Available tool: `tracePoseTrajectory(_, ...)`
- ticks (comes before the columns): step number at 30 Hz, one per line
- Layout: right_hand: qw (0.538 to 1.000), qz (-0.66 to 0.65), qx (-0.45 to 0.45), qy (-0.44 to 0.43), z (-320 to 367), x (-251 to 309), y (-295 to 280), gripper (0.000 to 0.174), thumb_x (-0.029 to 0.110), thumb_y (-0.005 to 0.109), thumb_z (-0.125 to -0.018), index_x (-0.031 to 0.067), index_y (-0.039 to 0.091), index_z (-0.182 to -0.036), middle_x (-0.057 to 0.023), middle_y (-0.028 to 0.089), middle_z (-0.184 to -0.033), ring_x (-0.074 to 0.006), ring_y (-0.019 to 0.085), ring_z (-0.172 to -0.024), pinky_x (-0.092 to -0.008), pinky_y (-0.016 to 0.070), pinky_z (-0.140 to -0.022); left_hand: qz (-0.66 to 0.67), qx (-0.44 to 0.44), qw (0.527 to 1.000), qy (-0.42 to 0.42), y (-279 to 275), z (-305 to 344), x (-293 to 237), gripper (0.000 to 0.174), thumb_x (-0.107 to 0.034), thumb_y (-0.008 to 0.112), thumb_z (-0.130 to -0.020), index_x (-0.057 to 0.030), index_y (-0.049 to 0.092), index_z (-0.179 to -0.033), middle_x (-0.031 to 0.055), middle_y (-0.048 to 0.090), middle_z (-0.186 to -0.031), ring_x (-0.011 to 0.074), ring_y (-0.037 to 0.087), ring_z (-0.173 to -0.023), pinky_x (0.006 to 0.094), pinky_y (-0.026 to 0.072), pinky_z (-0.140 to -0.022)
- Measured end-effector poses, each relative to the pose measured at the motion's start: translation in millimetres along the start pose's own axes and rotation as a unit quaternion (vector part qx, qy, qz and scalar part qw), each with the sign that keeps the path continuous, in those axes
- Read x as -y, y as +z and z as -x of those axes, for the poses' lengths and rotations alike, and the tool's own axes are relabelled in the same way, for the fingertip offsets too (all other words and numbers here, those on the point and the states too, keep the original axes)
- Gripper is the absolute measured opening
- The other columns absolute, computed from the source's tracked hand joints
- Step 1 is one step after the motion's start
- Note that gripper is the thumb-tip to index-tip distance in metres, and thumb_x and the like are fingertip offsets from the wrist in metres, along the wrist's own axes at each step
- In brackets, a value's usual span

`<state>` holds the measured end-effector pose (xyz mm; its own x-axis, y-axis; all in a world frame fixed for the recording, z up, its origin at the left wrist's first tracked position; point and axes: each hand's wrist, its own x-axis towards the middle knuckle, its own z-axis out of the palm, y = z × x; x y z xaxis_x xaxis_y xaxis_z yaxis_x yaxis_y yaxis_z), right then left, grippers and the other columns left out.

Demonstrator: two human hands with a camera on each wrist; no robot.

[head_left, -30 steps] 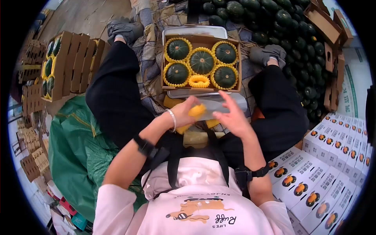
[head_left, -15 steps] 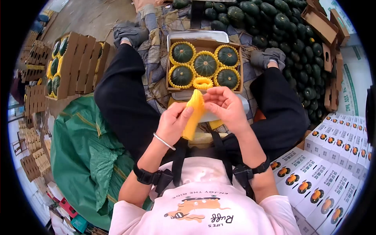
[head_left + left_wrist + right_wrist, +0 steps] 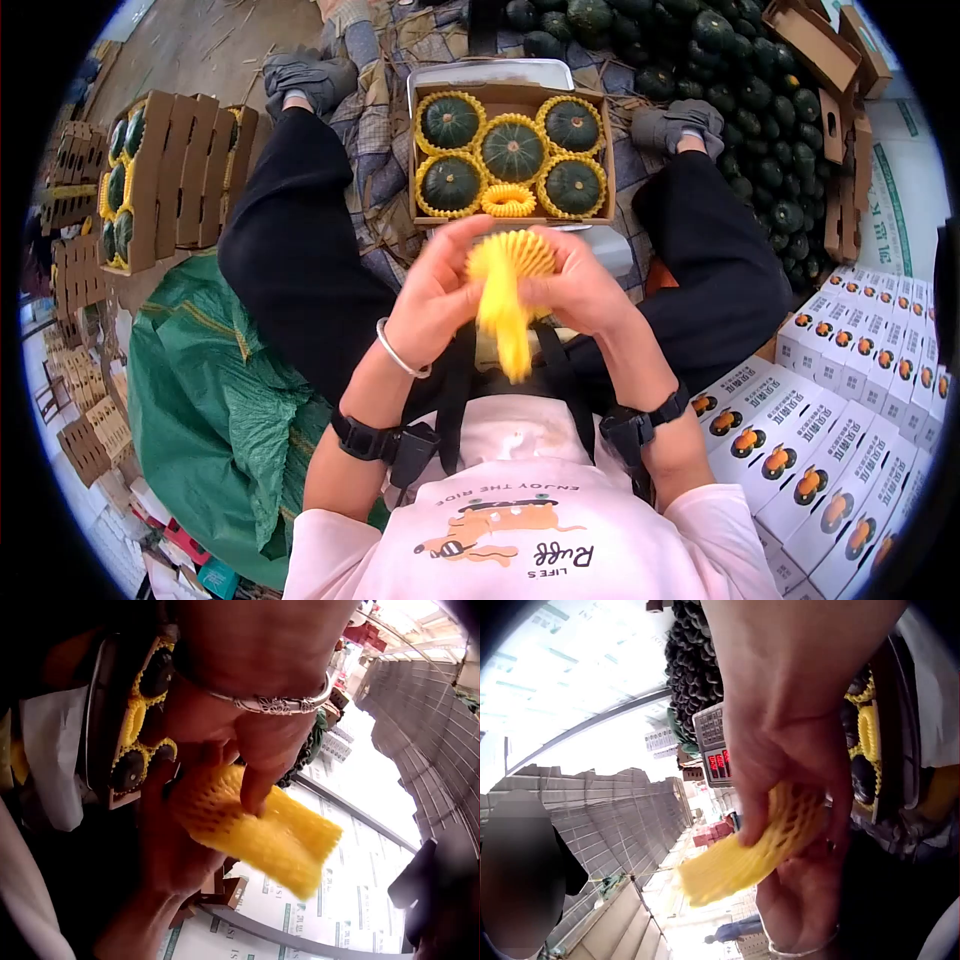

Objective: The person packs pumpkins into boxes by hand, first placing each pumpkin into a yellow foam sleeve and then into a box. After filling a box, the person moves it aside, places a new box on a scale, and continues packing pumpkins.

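Between both hands is a yellow foam net sleeve [image 3: 505, 300], its upper end spread and ribbed, its lower end hanging as a narrow tube toward the lap. My left hand [image 3: 425, 300], with a bracelet at the wrist, holds the sleeve's left side, thumb on the foam. My right hand [image 3: 580, 287] grips the other side, its thumb pressing on the sleeve [image 3: 742, 855] in the right wrist view. Just beyond the hands stands an open cardboard box [image 3: 608, 215]. It holds several dark green squashes [image 3: 513, 150] in yellow foam nets and a rolled foam ring [image 3: 508, 200] at the near side.
A heap of loose dark green squashes [image 3: 770, 130] lies at the far right. Printed white boxes [image 3: 800, 440] stand in rows at the right. Filled cardboard boxes [image 3: 150, 180] stand on the left, behind a green tarp [image 3: 210, 430]. A scale display [image 3: 718, 761] glows red.
A yellow foam sleeve, first blurred in the left hand, came up between both hands. Its upper end has since spread into a ribbed opening. The box and its contents stay as they were.
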<state>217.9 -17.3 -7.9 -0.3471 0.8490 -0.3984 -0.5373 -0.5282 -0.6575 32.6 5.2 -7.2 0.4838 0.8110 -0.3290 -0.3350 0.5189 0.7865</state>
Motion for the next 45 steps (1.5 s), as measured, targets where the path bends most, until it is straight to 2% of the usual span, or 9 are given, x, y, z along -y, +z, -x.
tracePoseTrajectory(5, 0.880, 0.419, -0.182, -0.129, -8, -8, -16, 0.025, 0.003, 0.069, -0.079, 0.0063, 0.046, -0.072, -0.0089, 0.066, -0.087, -0.0123, 0.061, -0.082, -0.0283, 0.0493, -0.070, -0.550, -0.150, 0.813, 0.122, -1, -7, 6, 0.035, 0.006, 0.064, -0.073, -0.0040, 0.054, -0.105, 0.0090, 0.055, -0.082, 0.0195, 0.055, -0.069, 0.0285, 0.0467, -0.064)
tracePoseTrajectory(9, 0.992, 0.080, -0.081, -0.048, 2, 9, -4, 0.025, 0.014, 0.074, -0.080, 0.0054, 0.056, -0.096, -0.0030, 0.064, -0.090, -0.0066, 0.055, -0.080, -0.0241, 0.0465, -0.069, -0.308, -0.108, 0.944, 0.049, -6, -16, 7, 0.023, -0.002, 0.066, -0.081, -0.0007, 0.058, -0.102, 0.0064, 0.063, -0.090, 0.0110, 0.060, -0.079, 0.0239, 0.0484, -0.069)
tracePoseTrajectory(13, 0.959, 0.255, -0.121, 0.004, -16, 18, -23, 0.042, 0.024, 0.078, -0.079, 0.0032, 0.060, -0.111, -0.0016, 0.065, -0.091, -0.0072, 0.059, -0.080, -0.0227, 0.0472, -0.068, -0.117, 0.026, 0.992, -0.038, -12, -26, 11, 0.039, -0.019, 0.059, -0.094, 0.0030, 0.052, -0.125, 0.0056, 0.062, -0.108, 0.0101, 0.058, -0.097, 0.0243, 0.0480, -0.083)
tracePoseTrajectory(19, 0.593, 0.728, -0.173, -0.297, -124, 63, -93, 0.036, -0.001, 0.055, -0.078, 0.0017, 0.057, -0.114, -0.0175, 0.054, -0.105, -0.0350, 0.057, -0.096, -0.0424, 0.0491, -0.077, -0.466, -0.316, 0.823, 0.081, -76, -78, 43, 0.058, -0.016, 0.065, -0.080, 0.0024, 0.042, -0.130, 0.0256, 0.050, -0.122, 0.0362, 0.051, -0.114, 0.0406, 0.0413, -0.098)
tracePoseTrajectory(24, 0.413, 0.887, -0.096, -0.185, -218, 64, -123, 0.019, 0.003, 0.052, -0.083, 0.0019, 0.054, -0.102, -0.0178, 0.056, -0.106, -0.0350, 0.058, -0.099, -0.0390, 0.0539, -0.074, -0.359, -0.298, 0.884, -0.020, -122, -105, 111, 0.078, -0.021, 0.068, -0.073, -0.0001, 0.032, -0.139, 0.0294, 0.042, -0.130, 0.0425, 0.042, -0.122, 0.0423, 0.0340, -0.104)
tracePoseTrajectory(30, 0.601, 0.756, -0.206, -0.158, -193, 55, -123, 0.026, 0.009, 0.058, -0.081, -0.0001, 0.058, -0.106, -0.0182, 0.058, -0.107, -0.0347, 0.056, -0.105, -0.0400, 0.0491, -0.085, -0.126, -0.279, 0.949, -0.079, -120, -121, 86, 0.069, 0.006, 0.054, -0.076, -0.0104, 0.035, -0.140, 0.0089, 0.056, -0.116, 0.0173, 0.059, -0.084, 0.0259, 0.0474, -0.059)
tracePoseTrajectory(35, 0.719, 0.540, -0.423, -0.107, -103, 23, -218, 0.033, 0.016, 0.064, -0.083, -0.0005, 0.059, -0.111, -0.0193, 0.061, -0.107, -0.0314, 0.059, -0.101, -0.0398, 0.0452, -0.087, -0.155, -0.286, 0.943, -0.072, -131, -131, 97, 0.068, 0.009, 0.052, -0.069, -0.0108, 0.043, -0.133, 0.0083, 0.058, -0.109, 0.0154, 0.057, -0.075, 0.0255, 0.0445, -0.053)
tracePoseTrajectory(39, 0.906, 0.225, -0.351, -0.072, -79, 24, -194, 0.024, 0.006, 0.059, -0.085, -0.0033, 0.063, -0.106, -0.0066, 0.066, -0.099, -0.0152, 0.060, -0.089, -0.0294, 0.0482, -0.078, -0.163, -0.213, 0.961, -0.064, -109, -97, 54, 0.061, 0.007, 0.059, -0.068, -0.0089, 0.046, -0.126, 0.0075, 0.055, -0.103, 0.0143, 0.055, -0.076, 0.0290, 0.0479, -0.064)
tracePoseTrajectory(45, 0.975, 0.180, -0.112, -0.068, -54, 100, -59, 0.037, 0.014, 0.059, -0.087, -0.0073, 0.055, -0.118, -0.0103, 0.060, -0.113, -0.0171, 0.058, -0.100, -0.0307, 0.0469, -0.087, 0.022, -0.241, 0.968, 0.069, -100, 26, -56, 0.055, 0.002, 0.054, -0.067, -0.0081, 0.047, -0.120, 0.0079, 0.054, -0.110, 0.0169, 0.057, -0.091, 0.0291, 0.0500, -0.073)
